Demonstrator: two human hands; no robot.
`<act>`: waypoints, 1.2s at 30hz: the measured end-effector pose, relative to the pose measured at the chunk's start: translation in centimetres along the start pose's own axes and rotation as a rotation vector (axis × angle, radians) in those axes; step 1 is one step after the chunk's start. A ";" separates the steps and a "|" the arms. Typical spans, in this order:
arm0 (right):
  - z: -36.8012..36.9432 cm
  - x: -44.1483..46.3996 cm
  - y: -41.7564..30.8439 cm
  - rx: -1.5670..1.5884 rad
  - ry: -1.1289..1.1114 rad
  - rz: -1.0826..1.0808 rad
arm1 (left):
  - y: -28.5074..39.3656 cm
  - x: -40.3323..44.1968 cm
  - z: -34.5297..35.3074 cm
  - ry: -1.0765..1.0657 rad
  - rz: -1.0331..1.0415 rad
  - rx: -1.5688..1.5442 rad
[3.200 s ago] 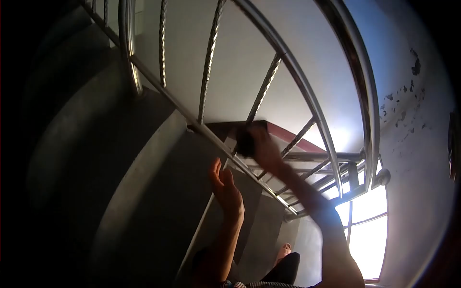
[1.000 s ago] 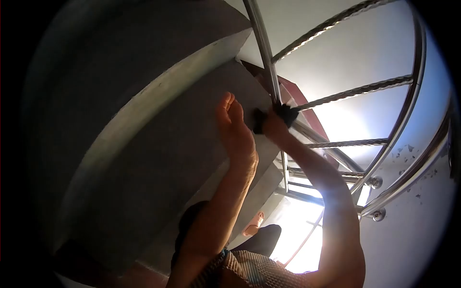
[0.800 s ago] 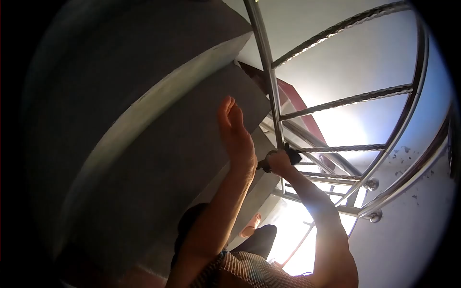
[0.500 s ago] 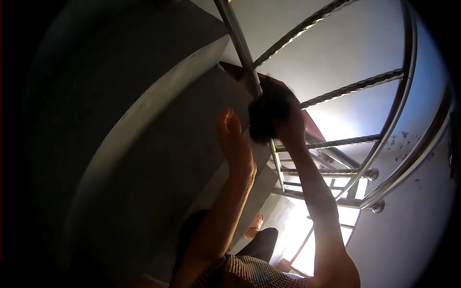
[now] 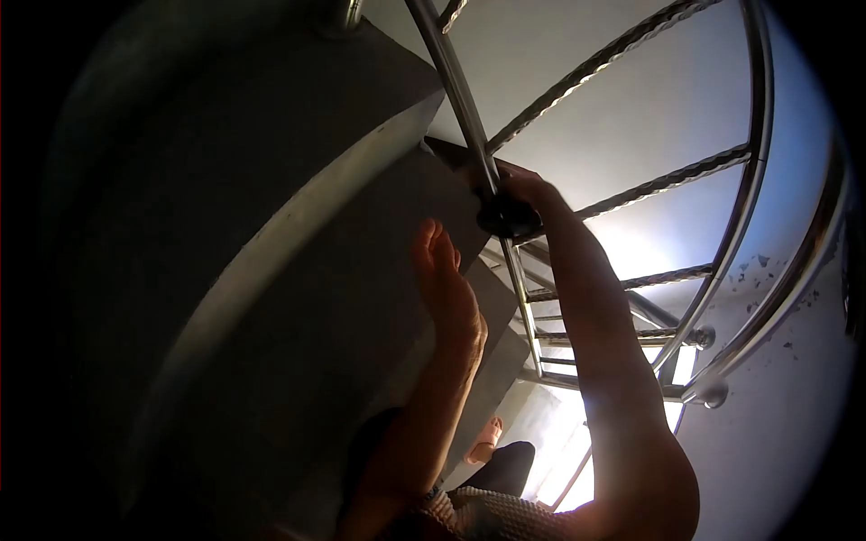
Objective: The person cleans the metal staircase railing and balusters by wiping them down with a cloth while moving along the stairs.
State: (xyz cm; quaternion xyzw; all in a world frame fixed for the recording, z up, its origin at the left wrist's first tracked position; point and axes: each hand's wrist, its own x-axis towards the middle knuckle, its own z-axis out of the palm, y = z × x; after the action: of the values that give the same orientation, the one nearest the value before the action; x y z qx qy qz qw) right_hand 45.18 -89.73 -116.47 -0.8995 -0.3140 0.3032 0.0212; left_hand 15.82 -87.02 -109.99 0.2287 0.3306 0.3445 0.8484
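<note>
My right hand is closed around a dark, bunched cloth, pressed against a metal rail of the stair railing. The cloth wraps partly about the rail, and shade hides most of my fingers. My left hand hangs in the air to the left of the rail, apart from it. Its fingers are stretched out and slightly curved, with nothing seen in them.
Twisted metal bars join the rail to a curved handrail. Dark grey steps with a pale edge fill the left. My foot in a pink slipper stands below. A wall with peeling paint is at right.
My right hand and the cloth have moved slightly up along the rail in the view. The whole view has shifted a little. My left hand keeps nearly the same pose.
</note>
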 end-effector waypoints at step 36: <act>-23.1 -20.0 -18.7 0.897 1.536 -0.473 | 0.5 -4.3 0.4 -0.204 0.217 0.104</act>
State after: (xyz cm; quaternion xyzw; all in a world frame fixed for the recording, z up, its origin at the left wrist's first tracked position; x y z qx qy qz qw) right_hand 35.36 -82.75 -82.68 -0.6737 -0.2425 -0.2962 0.6320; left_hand 13.53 -89.96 -107.69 0.3403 0.2335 0.3915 0.8225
